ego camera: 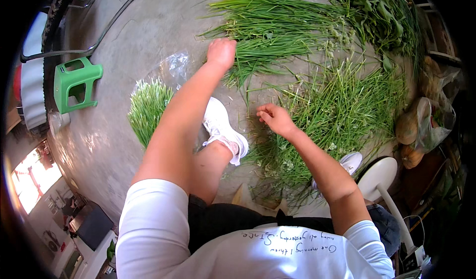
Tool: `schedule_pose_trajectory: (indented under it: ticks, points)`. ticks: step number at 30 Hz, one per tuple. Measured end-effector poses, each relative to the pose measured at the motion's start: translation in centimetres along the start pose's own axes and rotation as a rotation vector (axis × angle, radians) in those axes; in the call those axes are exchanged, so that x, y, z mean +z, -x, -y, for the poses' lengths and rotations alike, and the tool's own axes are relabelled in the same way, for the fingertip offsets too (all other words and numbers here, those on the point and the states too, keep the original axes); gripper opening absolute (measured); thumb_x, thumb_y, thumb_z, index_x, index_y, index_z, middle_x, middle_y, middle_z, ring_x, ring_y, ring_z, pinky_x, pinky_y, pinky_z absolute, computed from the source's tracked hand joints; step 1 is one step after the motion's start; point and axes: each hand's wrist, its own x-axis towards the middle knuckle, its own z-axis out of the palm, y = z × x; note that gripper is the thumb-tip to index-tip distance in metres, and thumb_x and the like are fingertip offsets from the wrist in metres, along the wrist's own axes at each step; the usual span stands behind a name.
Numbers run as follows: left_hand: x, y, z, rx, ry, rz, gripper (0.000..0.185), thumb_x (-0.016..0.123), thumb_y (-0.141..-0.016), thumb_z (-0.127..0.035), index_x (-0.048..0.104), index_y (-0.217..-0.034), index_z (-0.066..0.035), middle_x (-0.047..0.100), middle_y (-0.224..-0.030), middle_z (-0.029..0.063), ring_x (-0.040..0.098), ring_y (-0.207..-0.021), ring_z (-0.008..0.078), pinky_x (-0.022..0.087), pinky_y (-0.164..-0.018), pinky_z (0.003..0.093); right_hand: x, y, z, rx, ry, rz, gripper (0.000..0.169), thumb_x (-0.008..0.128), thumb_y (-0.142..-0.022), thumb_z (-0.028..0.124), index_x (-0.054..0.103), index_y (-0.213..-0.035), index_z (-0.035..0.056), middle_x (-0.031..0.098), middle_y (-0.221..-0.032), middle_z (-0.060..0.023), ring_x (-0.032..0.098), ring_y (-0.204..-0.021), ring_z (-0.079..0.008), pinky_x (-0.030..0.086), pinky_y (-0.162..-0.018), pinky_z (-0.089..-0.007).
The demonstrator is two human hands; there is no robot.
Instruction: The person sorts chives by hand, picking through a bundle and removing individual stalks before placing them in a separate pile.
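Note:
My left hand point(222, 52) is at the left edge of a long pile of green stalks point(282, 22), probably garlic chives, on the concrete floor. Its fingers curl down out of sight, so a hold on stalks cannot be told. Nearer me and to the right, my right hand point(275, 119) hovers half curled with nothing visible in it, beside a loose, tangled heap of stalks with small white flower heads point(342, 108). A denser bundle of stalks point(150, 108) with pale ends up stands left of my white shoe, partly behind my left forearm.
A clear plastic bag point(177, 65) lies by the bundle. A green plastic stool point(76, 84) and a metal tube frame point(108, 28) are at left. Leafy greens point(383, 19) lie top right. Squashes point(407, 126), a bag and a white fan-like stand base point(379, 176) are at right.

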Motion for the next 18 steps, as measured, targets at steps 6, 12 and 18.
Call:
schedule_pose_trajectory:
  ticks: [6,12,18]
  points:
    - [-4.7,-1.2,-0.1,0.038,0.066,0.331,0.04,0.072,-0.071,-0.022,0.066,-0.107,-0.005,0.064,-0.112,0.0207,0.061,-0.106,0.0348,0.049,-0.094,0.0415,-0.5,0.5,0.9,-0.035,-0.039,-0.02,0.023,0.058,-0.092,0.012,0.063,-0.108,-0.0025,0.07,-0.093,-0.009,0.066,-0.079,-0.0161,0.052,-0.074,-0.0294]
    - [-7.1,-1.7,1.1,0.089,0.199,0.371,0.05,0.069,-0.073,-0.024,0.059,-0.114,0.002,0.063,-0.114,0.0249,0.06,-0.108,0.038,0.049,-0.094,0.0421,-0.7,-0.5,4.2,-0.058,-0.424,0.017,0.025,0.05,-0.098,0.009,0.056,-0.118,-0.0038,0.066,-0.108,-0.0104,0.065,-0.09,-0.0171,0.054,-0.08,-0.0293]
    - [-9.6,-1.3,0.5,-0.076,0.555,0.595,0.053,0.065,-0.072,-0.017,0.057,-0.12,0.004,0.066,-0.111,0.0202,0.064,-0.1,0.0284,0.05,-0.088,0.0358,-0.7,-4.3,6.3,0.181,-1.053,-0.135,0.05,0.049,-0.101,0.026,0.037,-0.137,-0.0072,0.048,-0.135,-0.0182,0.056,-0.116,-0.025,0.048,-0.099,-0.0364]
